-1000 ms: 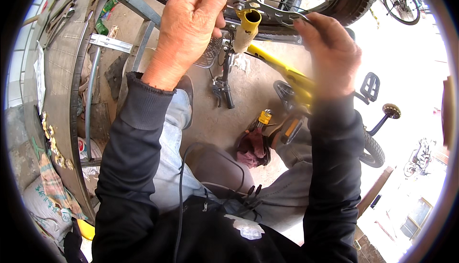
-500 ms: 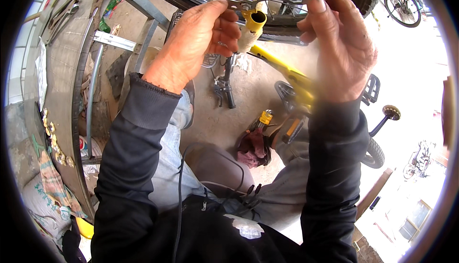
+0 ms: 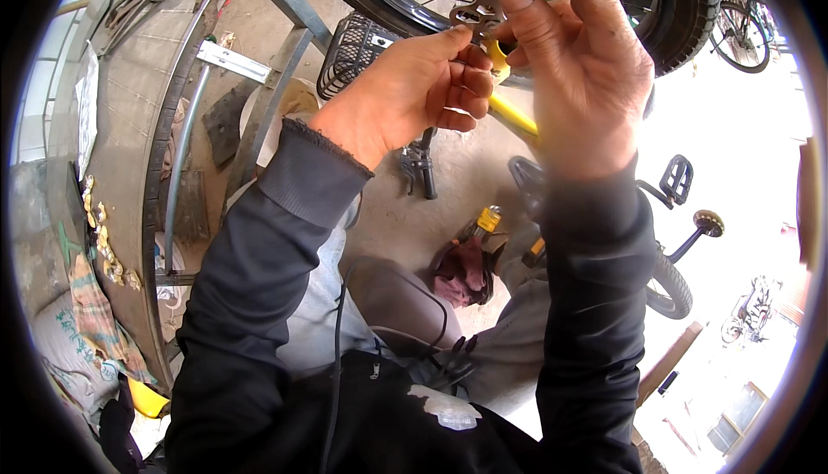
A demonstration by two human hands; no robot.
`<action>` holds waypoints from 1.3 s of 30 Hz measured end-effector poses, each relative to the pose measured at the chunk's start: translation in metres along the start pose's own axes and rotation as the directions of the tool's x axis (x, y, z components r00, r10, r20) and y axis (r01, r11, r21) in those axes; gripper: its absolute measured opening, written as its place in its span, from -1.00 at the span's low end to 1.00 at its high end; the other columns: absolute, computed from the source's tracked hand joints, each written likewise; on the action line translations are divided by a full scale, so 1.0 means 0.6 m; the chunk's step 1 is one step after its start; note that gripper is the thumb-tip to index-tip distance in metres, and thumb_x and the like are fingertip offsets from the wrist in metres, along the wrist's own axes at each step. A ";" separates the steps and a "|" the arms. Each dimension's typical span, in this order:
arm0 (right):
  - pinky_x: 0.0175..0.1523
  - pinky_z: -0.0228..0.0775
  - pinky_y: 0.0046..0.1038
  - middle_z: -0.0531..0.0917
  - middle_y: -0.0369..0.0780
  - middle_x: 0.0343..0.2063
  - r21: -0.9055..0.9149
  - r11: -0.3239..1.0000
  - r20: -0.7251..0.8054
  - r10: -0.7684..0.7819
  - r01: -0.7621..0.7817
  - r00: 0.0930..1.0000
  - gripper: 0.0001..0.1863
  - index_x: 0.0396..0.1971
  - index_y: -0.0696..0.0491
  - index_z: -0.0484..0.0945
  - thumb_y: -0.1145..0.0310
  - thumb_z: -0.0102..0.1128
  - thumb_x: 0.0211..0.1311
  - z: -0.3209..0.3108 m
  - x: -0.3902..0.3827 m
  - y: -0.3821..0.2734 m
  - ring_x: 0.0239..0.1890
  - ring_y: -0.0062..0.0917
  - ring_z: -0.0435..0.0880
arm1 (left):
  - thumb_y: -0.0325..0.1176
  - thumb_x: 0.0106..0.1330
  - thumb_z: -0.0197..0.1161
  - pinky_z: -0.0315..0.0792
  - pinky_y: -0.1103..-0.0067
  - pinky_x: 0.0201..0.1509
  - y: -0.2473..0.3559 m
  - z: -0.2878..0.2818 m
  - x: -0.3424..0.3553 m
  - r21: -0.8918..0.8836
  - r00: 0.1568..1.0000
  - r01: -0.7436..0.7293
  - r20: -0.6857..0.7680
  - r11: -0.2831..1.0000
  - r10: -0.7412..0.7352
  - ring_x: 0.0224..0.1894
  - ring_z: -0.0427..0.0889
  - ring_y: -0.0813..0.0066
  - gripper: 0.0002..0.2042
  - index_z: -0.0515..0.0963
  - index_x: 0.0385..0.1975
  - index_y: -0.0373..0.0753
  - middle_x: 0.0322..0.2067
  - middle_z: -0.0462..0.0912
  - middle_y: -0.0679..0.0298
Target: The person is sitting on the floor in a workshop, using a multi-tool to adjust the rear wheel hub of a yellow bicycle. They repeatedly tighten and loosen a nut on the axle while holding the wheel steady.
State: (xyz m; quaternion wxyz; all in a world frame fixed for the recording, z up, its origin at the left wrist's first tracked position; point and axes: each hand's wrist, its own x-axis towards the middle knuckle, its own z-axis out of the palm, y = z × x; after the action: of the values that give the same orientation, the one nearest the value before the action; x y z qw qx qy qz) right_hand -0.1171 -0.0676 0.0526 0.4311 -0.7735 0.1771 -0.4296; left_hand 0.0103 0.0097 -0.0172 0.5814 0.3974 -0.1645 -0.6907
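Observation:
My left hand (image 3: 405, 94) has curled fingers, its thumb at the lower end of a silver flat multi-hole wrench (image 3: 474, 15) by the top of a yellow bicycle frame (image 3: 511, 116). My right hand (image 3: 582, 81) grips the wrench higher up between thumb and fingers, covering part of it. Behind both lies a black-tyred wheel (image 3: 375, 4) with spokes; the tool's exact contact with the frame is hidden by my fingers.
A metal workbench (image 3: 121, 181) with tools runs along the left beside a black wire basket (image 3: 349, 60). A handlebar grip (image 3: 428, 176), a maroon cloth (image 3: 457, 276) and a yellow-handled tool (image 3: 488, 219) are below my hands. Other bicycles (image 3: 740, 38) stand right.
The wrench has turned from lying crosswise to a steeper angle. My left hand has shifted right, and my right hand has moved slightly left with the wrench.

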 end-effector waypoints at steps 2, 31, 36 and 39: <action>-0.29 0.40 -0.72 0.66 -0.25 -0.40 0.001 1.000 -0.028 0.001 -0.001 1.000 -0.70 -0.09 0.20 0.55 0.60 0.23 0.13 -0.002 0.002 0.004 -0.42 -0.72 0.56 | -0.06 0.42 -0.05 0.51 0.60 -0.45 -0.001 0.001 0.002 -0.067 0.999 -0.037 -0.017 0.997 0.036 -0.52 0.59 0.50 -0.66 0.45 -0.25 -0.26 -0.50 0.58 0.31; -0.37 0.38 -0.70 0.61 -0.33 -0.56 -0.150 0.943 -0.093 0.287 -0.298 0.953 -0.81 -0.28 0.13 0.62 0.47 0.35 0.07 -0.095 -0.073 0.068 -0.50 -0.78 0.51 | -0.20 0.33 0.20 0.32 0.78 -0.60 0.009 0.038 -0.015 0.721 0.639 -0.472 -0.117 0.508 0.761 -0.66 0.42 0.79 -0.73 0.49 -0.52 -0.25 -0.70 0.48 0.44; -0.37 0.39 -0.70 0.60 -0.33 -0.57 -0.102 0.949 -0.086 0.289 -0.297 0.953 -0.81 -0.27 0.15 0.61 0.47 0.33 0.09 -0.092 -0.073 0.070 -0.50 -0.78 0.52 | -0.22 0.32 0.22 0.31 0.77 -0.60 0.013 0.034 -0.011 0.774 0.587 -0.495 -0.038 0.395 0.809 -0.66 0.41 0.80 -0.73 0.49 -0.54 -0.26 -0.71 0.46 0.44; -0.37 0.39 -0.70 0.60 -0.33 -0.57 -0.063 0.936 -0.070 0.341 -0.346 0.937 -0.82 -0.27 0.16 0.61 0.48 0.33 0.10 -0.091 -0.071 0.062 -0.50 -0.78 0.52 | -0.22 0.32 0.23 0.31 0.77 -0.60 0.014 0.031 -0.009 0.793 0.560 -0.499 -0.013 0.350 0.828 -0.66 0.41 0.80 -0.74 0.49 -0.54 -0.26 -0.71 0.46 0.45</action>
State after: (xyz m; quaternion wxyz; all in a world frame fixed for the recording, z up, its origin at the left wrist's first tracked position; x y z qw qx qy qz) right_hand -0.1824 -0.0890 0.0147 0.4650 -0.7333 0.3379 -0.3631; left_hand 0.0021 0.0081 0.0023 0.6312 0.6185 -0.4411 -0.1567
